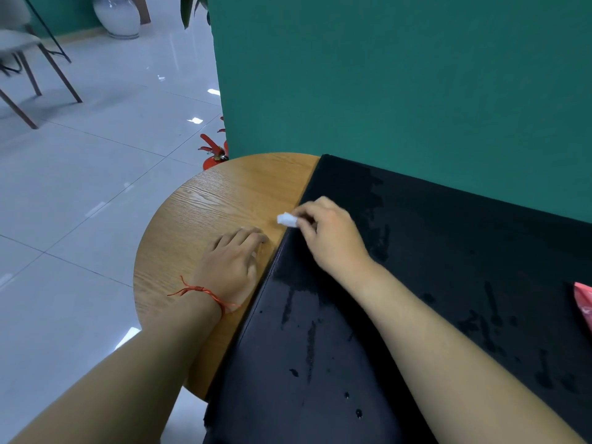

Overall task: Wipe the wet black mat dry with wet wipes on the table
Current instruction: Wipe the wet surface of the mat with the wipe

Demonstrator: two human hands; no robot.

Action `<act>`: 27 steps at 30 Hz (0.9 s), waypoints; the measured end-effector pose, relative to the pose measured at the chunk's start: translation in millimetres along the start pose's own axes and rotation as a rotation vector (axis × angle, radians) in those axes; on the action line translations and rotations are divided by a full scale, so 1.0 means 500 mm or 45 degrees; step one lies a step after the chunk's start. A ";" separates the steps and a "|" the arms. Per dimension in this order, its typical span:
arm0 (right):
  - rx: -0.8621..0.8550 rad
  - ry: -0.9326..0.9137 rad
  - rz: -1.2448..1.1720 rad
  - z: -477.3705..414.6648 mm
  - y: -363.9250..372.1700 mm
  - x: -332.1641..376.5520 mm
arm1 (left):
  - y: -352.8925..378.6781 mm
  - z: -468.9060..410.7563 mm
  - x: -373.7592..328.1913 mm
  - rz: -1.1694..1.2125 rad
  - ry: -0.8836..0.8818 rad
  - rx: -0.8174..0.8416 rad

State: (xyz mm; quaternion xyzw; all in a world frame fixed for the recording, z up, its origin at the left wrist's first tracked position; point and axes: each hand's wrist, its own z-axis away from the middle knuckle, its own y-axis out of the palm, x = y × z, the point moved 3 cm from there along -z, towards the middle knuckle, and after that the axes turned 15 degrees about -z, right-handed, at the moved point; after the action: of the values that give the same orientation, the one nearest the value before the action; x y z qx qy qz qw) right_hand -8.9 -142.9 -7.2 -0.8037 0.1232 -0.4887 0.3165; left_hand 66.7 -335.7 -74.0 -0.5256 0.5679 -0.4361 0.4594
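A black mat (pixel 432 267) covers the right part of a round wooden table (pixel 217 200); wet streaks and droplets show on it near the back and the front. My right hand (pixel 330 235) pinches a small white wipe (pixel 286 219) at the mat's left edge. My left hand (pixel 235 261) rests flat on the bare wood just left of that edge, fingers straight, a red string on its wrist.
A green wall (pixel 400 91) stands right behind the table. A pink-red packet (pixel 584 302) lies on the mat at the right border. A red fire extinguisher (pixel 214 153) stands on the tiled floor behind the table; a chair (pixel 22 59) and a white vase (pixel 117 16) sit far left.
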 end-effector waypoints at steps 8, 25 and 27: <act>0.150 0.128 0.141 -0.078 0.035 -0.041 | 0.000 -0.002 0.002 0.013 0.006 0.012; 0.483 -0.026 -0.089 0.214 0.063 0.084 | 0.002 0.000 0.002 0.021 0.009 -0.037; 0.540 0.021 -0.156 0.233 0.059 0.099 | 0.001 -0.001 0.002 0.020 0.005 -0.040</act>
State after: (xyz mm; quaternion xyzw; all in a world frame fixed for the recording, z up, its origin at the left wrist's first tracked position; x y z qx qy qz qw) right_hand 119.3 -145.4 -27.9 -0.7210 -0.0288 -0.5284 0.4473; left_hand 66.2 -336.7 -74.4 -0.5276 0.5796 -0.4245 0.4533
